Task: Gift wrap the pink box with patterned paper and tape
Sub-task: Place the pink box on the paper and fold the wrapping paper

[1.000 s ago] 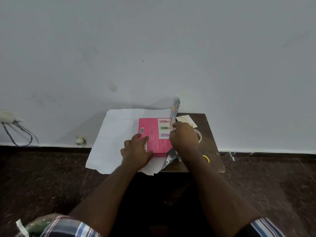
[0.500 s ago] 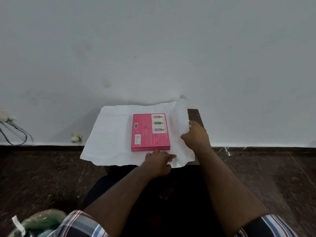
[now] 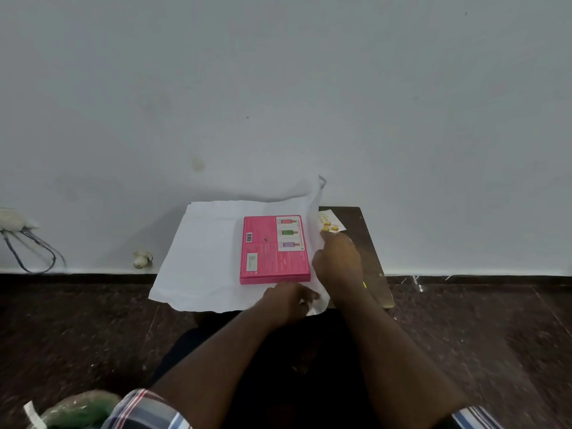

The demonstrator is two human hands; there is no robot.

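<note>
Lying: flat pink cardboard box (image 3: 275, 249) on white sheet of wrapping paper (image 3: 204, 258), printed side down
Table: small dark wooden table (image 3: 365, 239) against pale wall (image 3: 278, 88); paper overhangs its left edge
Left hand (image 3: 288, 301): grip pinching paper's near edge
Right hand (image 3: 339, 263): grip curled on paper's raised right edge beside box
Floor: dark speckled stone floor (image 3: 77, 329)
Card: small yellow-printed card (image 3: 331, 225) on table
</note>
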